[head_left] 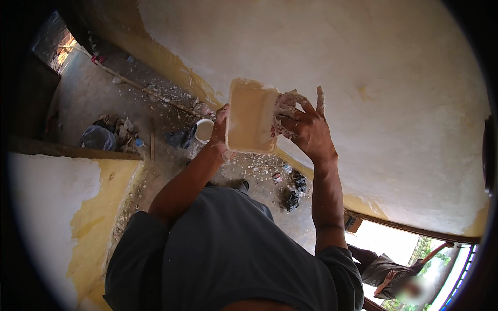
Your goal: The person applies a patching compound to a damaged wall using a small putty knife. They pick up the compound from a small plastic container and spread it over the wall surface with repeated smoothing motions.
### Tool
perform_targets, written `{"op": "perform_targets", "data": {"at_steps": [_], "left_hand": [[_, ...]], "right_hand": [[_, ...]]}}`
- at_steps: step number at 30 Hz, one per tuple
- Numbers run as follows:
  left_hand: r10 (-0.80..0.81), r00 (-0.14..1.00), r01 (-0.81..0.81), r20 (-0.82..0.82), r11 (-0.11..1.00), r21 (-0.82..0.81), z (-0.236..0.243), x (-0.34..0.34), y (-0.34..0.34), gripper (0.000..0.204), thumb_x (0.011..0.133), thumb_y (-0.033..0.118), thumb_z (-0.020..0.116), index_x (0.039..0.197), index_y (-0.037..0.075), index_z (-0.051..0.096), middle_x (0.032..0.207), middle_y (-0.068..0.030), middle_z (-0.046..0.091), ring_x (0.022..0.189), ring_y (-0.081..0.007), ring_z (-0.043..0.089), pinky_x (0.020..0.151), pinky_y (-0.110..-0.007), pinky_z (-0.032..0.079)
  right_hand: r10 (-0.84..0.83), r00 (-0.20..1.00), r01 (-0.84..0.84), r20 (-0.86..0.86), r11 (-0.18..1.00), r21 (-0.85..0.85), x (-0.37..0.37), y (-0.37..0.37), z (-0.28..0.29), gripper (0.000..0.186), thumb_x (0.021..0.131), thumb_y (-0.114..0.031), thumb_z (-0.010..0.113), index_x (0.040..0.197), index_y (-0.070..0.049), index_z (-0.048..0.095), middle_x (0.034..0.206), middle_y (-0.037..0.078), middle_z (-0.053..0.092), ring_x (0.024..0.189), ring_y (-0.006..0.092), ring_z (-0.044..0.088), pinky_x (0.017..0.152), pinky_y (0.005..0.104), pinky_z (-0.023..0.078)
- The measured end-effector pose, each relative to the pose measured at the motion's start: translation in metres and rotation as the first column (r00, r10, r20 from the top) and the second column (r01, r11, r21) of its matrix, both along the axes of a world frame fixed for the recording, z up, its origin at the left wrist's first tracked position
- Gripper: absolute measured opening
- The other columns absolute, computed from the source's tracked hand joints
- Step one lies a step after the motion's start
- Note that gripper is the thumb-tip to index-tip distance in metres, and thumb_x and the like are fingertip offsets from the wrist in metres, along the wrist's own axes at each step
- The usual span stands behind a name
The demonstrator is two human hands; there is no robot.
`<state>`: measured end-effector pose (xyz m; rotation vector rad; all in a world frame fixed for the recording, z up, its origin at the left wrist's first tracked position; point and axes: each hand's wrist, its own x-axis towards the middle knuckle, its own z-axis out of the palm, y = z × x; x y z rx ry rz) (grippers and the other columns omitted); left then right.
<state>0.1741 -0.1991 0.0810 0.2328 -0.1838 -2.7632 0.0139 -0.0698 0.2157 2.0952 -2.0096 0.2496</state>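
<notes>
Left hand (222,132) has the tub (252,116) gripped by its left side, open top facing the camera. Right hand (311,127) is at the opposite rim, fingers bent and caked in pale paste (285,103), one finger sticking up; can't tell if they're pinching anything. Room-wise, the wall (363,57) fills the view beyond and right of the right hand, can't tell how close. Left of the grip it's more open, with floor (171,168) running out to a low wall (57,192). Count: one tub between two hands, one bucket (205,131) just left of the left hand, one pole (132,83) farther left, one other person (384,272) well off below the right hand.
</notes>
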Motion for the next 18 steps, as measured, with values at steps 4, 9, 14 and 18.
{"op": "perform_targets", "data": {"at_steps": [4,9,14,18], "left_hand": [[0.047,0.998,-0.048,-0.034,0.998,-0.047,0.003,-0.002,-0.001,0.059,0.099,0.051,0.047,0.141,0.011,0.05,0.131,-0.0094,0.061,0.116,-0.0282,0.065,0.095,-0.048,0.058],[0.013,0.996,-0.018,-0.091,0.999,-0.051,-0.002,-0.002,-0.003,0.058,0.099,0.051,0.047,0.141,0.01,0.05,0.129,-0.0104,0.062,0.112,-0.0275,0.066,0.093,-0.048,0.059],[0.023,0.994,-0.033,-0.103,0.995,-0.093,-0.007,-0.008,-0.003,0.055,0.101,0.049,0.047,0.139,0.009,0.051,0.122,-0.0098,0.064,0.106,-0.0259,0.068,0.088,-0.045,0.061],[0.062,0.998,-0.06,0.015,0.992,-0.111,-0.009,-0.013,0.001,0.055,0.102,0.048,0.046,0.137,0.007,0.051,0.118,-0.0096,0.064,0.102,-0.025,0.068,0.085,-0.044,0.062]], "right_hand": [[0.003,0.998,-0.003,0.055,1.0,0.001,-0.005,0.003,-0.012,0.019,0.08,-0.024,0.069,0.094,-0.023,0.081,0.106,-0.002,0.076,0.121,0.0222,0.058,0.123,0.0656,0.012],[-0.002,0.996,0.004,0.089,1.0,-0.02,0.0,0.001,-0.026,0.019,0.077,-0.025,0.072,0.093,-0.022,0.081,0.105,-0.002,0.076,0.123,0.022,0.058,0.123,0.0656,0.012],[0.034,0.991,-0.027,0.129,0.998,-0.055,0.006,-0.005,-0.026,0.02,0.078,-0.028,0.073,0.095,-0.022,0.081,0.108,-0.001,0.076,0.123,0.0219,0.058,0.123,0.0657,0.012],[0.03,0.985,-0.027,0.168,0.999,-0.022,0.01,-0.009,-0.03,0.024,0.078,-0.032,0.073,0.099,-0.022,0.081,0.111,0.0,0.075,0.125,0.0216,0.057,0.123,0.0654,0.011]]}}
